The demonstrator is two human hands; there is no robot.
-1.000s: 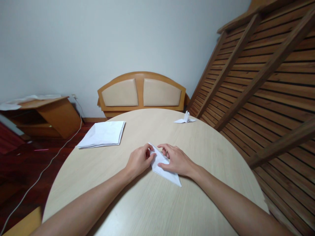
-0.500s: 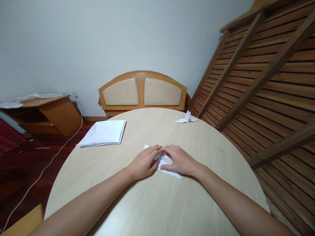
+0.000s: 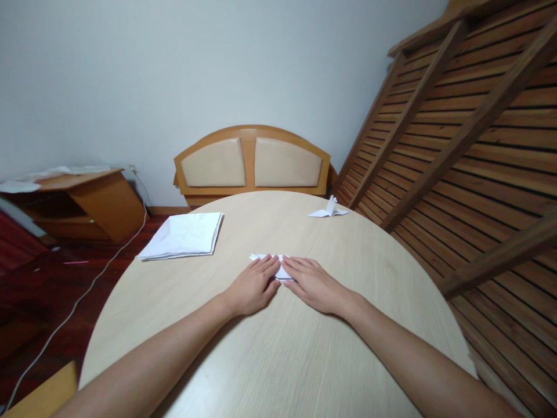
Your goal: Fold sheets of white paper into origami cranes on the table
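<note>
A small folded white paper piece [image 3: 278, 268] lies flat on the round light-wood table [image 3: 278, 348], mostly hidden under my hands. My left hand [image 3: 252, 285] rests flat on its left part, fingers stretched forward and together. My right hand [image 3: 312, 283] lies flat on its right part, fingers extended toward the left hand's fingertips. Only the paper's far edge and a sliver between the fingers show.
A stack of white paper sheets [image 3: 183, 235] sits at the table's far left. A finished white paper crane [image 3: 329, 209] stands at the far right. A padded wooden chair back [image 3: 252, 162] is behind the table, a slatted wooden frame [image 3: 470, 151] leans at right.
The long pointed paper was folded shorter; its near tip no longer sticks out by my right wrist. Both hands went from pinching it to pressing flat on it.
</note>
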